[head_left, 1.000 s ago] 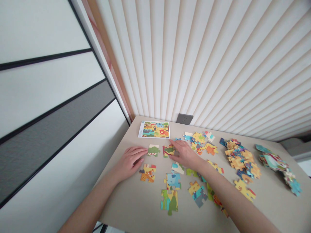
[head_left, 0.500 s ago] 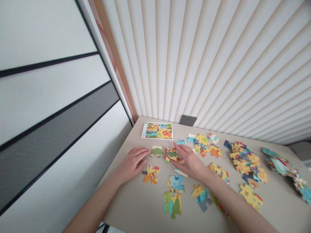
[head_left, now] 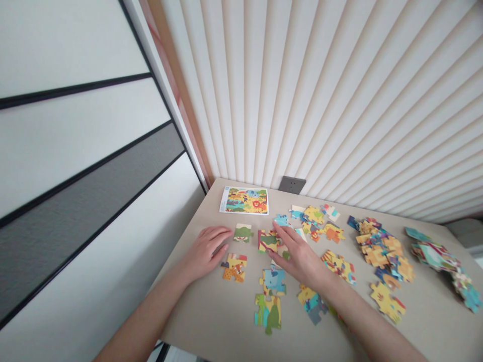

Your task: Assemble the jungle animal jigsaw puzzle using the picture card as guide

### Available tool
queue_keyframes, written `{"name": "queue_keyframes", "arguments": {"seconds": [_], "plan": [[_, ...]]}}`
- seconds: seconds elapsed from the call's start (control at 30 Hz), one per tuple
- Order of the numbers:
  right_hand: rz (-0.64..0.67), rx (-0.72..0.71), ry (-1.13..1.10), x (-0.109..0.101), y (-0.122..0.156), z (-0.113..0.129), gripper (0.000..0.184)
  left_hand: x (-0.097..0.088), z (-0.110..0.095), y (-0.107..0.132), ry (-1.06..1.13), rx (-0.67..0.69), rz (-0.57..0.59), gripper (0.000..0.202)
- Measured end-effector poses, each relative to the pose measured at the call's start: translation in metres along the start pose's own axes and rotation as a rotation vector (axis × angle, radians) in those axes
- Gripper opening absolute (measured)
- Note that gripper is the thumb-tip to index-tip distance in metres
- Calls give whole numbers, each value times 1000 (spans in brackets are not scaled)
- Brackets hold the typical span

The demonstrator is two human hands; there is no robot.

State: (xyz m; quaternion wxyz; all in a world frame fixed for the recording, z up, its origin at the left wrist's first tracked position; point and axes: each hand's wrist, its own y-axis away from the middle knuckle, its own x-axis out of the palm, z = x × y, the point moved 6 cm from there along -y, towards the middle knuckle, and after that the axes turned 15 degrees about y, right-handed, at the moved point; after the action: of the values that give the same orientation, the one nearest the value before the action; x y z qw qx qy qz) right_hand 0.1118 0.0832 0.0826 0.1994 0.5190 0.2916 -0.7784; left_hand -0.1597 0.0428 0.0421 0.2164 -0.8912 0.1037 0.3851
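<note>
**Jigsaw layout on the near side, no grip seen**

Right hand (head_left: 299, 257) open, palm down, fingers spread. Fingertips rest on or just over a joined red, yellow and green cluster of jigsaw pieces (head_left: 267, 241); no pinch visible. Left hand (head_left: 206, 250) also open and flat, fingertips just beside a green-and-cream piece (head_left: 243, 233), not visibly touching it. A yellow-and-orange fox group (head_left: 234, 268) lies just below the left fingers.

Further pieces sit in a loose column below the right hand: a blue group (head_left: 273, 280) and a green group (head_left: 267, 313). A printed picture card (head_left: 244, 200) lies at the far edge of the worktop (head_left: 211, 311), near a grey wall socket (head_left: 292, 185). Larger heaps lie to the right: a yellow-dominant pile (head_left: 382, 250) and a teal-and-red pile (head_left: 433, 262).

Judgement: the step in hand looks like laying out and matching pieces against the card, with the cluster under the right hand as the focus. A next move would call for a firm pinch on one piece, since neither hand holds anything now.
</note>
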Motion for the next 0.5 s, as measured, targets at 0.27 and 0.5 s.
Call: {"name": "queue_keyframes", "arguments": {"seconds": [0.27,0.5], "plan": [[3,48,9,6,8,-14,76,2,1,1,3,-10,20,42],[4,47,-12,10,7,-11,77,3,-8,0,25,38,103,49]]}}
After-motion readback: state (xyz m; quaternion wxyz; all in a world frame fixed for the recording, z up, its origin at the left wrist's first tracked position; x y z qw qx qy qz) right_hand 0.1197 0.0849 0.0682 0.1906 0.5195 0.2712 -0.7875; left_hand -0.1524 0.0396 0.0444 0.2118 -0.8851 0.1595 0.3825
